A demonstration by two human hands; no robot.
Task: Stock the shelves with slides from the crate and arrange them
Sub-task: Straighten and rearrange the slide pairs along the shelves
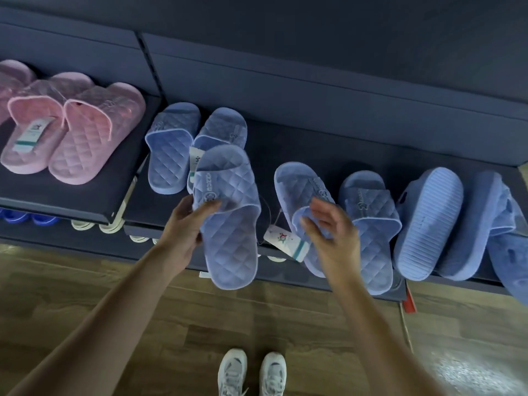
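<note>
While the left hand (183, 227) grips the held blue slide (228, 224), thumb across the quilted strap and fingers curled at the sole's near edge, that slide is off the shelf (343, 144), in the air over its front edge. Its long axis runs front to back: toe toward the shelf's back panel, heel toward the person. The toe overlaps the placed blue pair (171, 144), which lies on the same axis just to the left.

The right hand (328, 224) is over the strap of the tagged blue slide (297, 190), fingers spread and loosely bent. Motion blur hides whether they have closed on the strap, so contact cannot be confirmed. This slide lies on the shelf to the right of the held one, apart from it, toe angled back and to the left, heel overhanging the front edge. Its hang tag (285, 241) dangles between the two slides.

Judgement: the two slides appear to form a pair. The coming move turns on the gap between them. The right hand is the nearer to the tagged slide and is best placed to move it leftward and square its axis to the held slide's. Further right, an overturned slide (428, 224) lies sole up and needs righting. The crate is not in view.
</note>
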